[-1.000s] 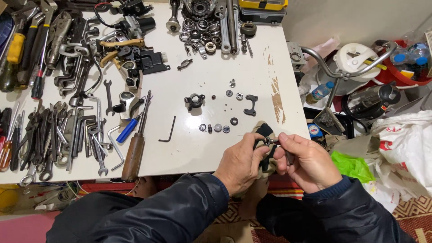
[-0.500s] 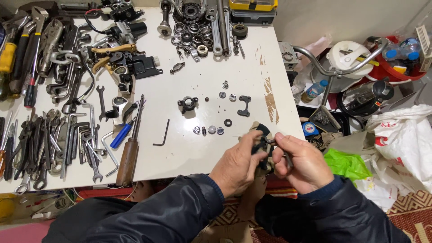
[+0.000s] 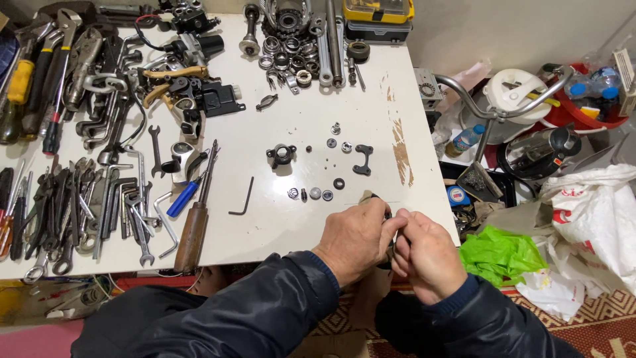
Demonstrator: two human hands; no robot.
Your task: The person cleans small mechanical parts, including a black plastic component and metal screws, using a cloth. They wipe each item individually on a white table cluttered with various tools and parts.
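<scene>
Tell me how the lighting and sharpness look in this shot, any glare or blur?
Head view: even, soft light on the white table, faint shadows under the tools; no strong glare; both hands sharp, no motion blur; the dark part between them is mostly hidden; slight wide-angle bending at the edges.

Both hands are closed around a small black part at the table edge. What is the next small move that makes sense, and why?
Probably the right hand should reach for one of the washers just ahead. Both hands grip the black part at the table edge, left hand steadying it, and the small loose pieces lie in a row close by. What the part needs is hidden by the fingers.
</scene>
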